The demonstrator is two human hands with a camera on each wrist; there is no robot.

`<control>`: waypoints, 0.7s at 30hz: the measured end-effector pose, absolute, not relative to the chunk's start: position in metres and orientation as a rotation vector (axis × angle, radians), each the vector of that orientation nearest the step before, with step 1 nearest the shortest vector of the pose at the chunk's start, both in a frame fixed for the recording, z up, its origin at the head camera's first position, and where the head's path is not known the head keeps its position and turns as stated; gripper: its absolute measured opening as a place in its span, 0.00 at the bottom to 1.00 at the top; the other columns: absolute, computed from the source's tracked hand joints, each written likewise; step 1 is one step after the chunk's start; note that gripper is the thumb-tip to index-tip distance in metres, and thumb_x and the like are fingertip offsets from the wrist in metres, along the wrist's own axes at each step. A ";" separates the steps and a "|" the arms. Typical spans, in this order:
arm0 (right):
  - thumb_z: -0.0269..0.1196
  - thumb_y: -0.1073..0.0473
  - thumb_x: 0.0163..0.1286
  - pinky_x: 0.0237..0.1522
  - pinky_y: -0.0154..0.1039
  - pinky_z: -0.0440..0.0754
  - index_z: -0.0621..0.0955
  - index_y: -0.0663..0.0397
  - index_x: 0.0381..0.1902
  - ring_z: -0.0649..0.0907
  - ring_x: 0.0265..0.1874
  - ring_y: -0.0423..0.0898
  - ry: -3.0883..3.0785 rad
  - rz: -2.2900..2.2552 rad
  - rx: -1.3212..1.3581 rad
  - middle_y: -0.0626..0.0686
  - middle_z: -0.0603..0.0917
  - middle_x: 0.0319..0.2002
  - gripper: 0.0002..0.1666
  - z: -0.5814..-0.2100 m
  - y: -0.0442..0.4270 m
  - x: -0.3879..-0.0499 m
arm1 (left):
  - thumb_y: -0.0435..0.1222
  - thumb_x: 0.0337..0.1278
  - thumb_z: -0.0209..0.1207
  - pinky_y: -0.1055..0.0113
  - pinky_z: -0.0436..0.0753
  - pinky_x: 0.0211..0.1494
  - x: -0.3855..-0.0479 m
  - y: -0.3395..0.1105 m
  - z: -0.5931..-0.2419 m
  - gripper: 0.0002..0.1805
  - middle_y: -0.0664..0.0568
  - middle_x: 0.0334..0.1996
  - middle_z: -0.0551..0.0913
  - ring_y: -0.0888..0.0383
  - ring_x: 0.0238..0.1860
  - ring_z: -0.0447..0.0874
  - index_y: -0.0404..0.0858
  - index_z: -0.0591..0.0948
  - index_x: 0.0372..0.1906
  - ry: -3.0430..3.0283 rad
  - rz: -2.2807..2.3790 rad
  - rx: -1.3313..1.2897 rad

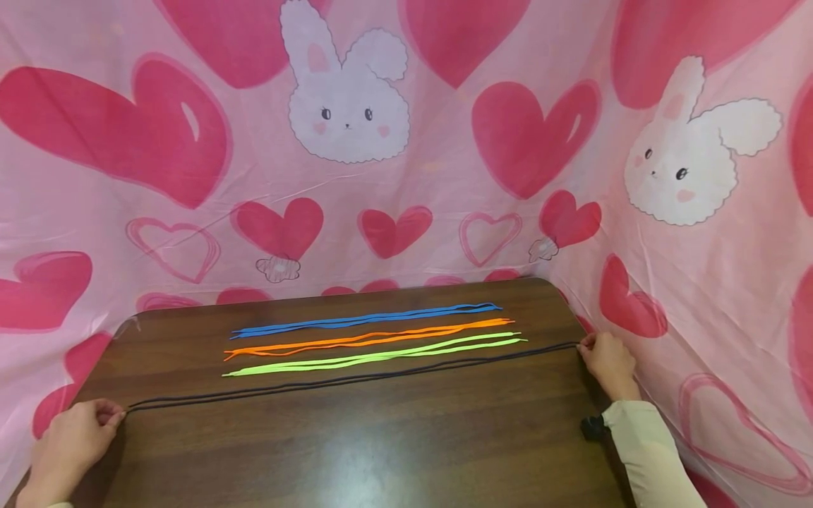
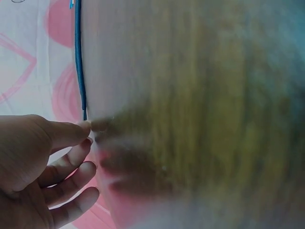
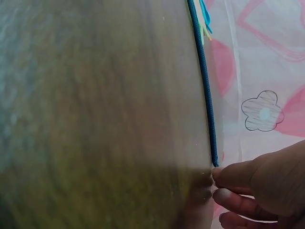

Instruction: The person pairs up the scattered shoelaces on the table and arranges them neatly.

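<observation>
A pair of long dark shoelaces (image 1: 356, 378) stretches nearly straight across the table between both hands. At its left end, my left hand (image 1: 79, 434) pinches the tips between thumb and index finger, the other fingers loosely bent in the left wrist view. The far end is pinched in the fingertips of my right hand (image 1: 610, 363), near the table's right edge. Just behind the dark laces lie green shoelaces (image 1: 375, 356), then orange shoelaces (image 1: 368, 339), then blue shoelaces (image 1: 365, 320), roughly parallel. Whether the dark laces touch the tabletop along their length, I cannot tell.
The brown wooden table (image 1: 356, 451) has rounded back corners. A pink cloth (image 1: 438, 176) printed with hearts and rabbits hangs close behind it and along the right side. A small black object (image 1: 593, 427) sits at the right wrist, by the sleeve (image 1: 654, 451).
</observation>
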State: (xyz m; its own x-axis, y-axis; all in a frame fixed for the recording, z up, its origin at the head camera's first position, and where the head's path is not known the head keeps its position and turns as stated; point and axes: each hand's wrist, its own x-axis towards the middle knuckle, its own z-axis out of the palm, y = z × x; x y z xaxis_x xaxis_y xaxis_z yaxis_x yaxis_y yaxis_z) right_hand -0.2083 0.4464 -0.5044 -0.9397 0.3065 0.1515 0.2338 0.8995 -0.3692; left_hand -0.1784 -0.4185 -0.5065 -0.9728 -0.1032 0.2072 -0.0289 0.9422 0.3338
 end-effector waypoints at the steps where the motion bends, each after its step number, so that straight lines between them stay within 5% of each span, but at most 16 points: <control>1: 0.65 0.59 0.67 0.31 0.63 0.76 0.86 0.63 0.36 0.81 0.32 0.65 -2.857 0.523 -0.411 0.66 0.86 0.34 0.10 -0.504 0.446 -0.208 | 0.29 0.57 0.65 0.53 0.70 0.23 -0.179 -0.419 -0.507 0.07 0.49 0.21 0.84 0.41 0.24 0.81 0.37 0.84 0.24 -2.874 -0.488 0.096; 16: 0.67 0.62 0.65 0.33 0.57 0.78 0.86 0.68 0.36 0.83 0.32 0.65 -2.818 0.547 -0.341 0.68 0.87 0.36 0.11 -0.501 0.440 -0.210 | 0.28 0.53 0.68 0.45 0.74 0.24 -0.182 -0.416 -0.505 0.02 0.36 0.28 0.87 0.27 0.33 0.82 0.32 0.87 0.32 -2.846 -0.452 0.050; 21: 0.66 0.60 0.65 0.28 0.56 0.78 0.83 0.71 0.31 0.79 0.24 0.60 -2.850 0.511 -0.358 0.66 0.83 0.26 0.14 -0.492 0.438 -0.212 | 0.26 0.45 0.66 0.39 0.74 0.25 -0.188 -0.398 -0.501 0.07 0.28 0.29 0.83 0.24 0.30 0.79 0.28 0.83 0.33 -2.709 -0.404 -0.045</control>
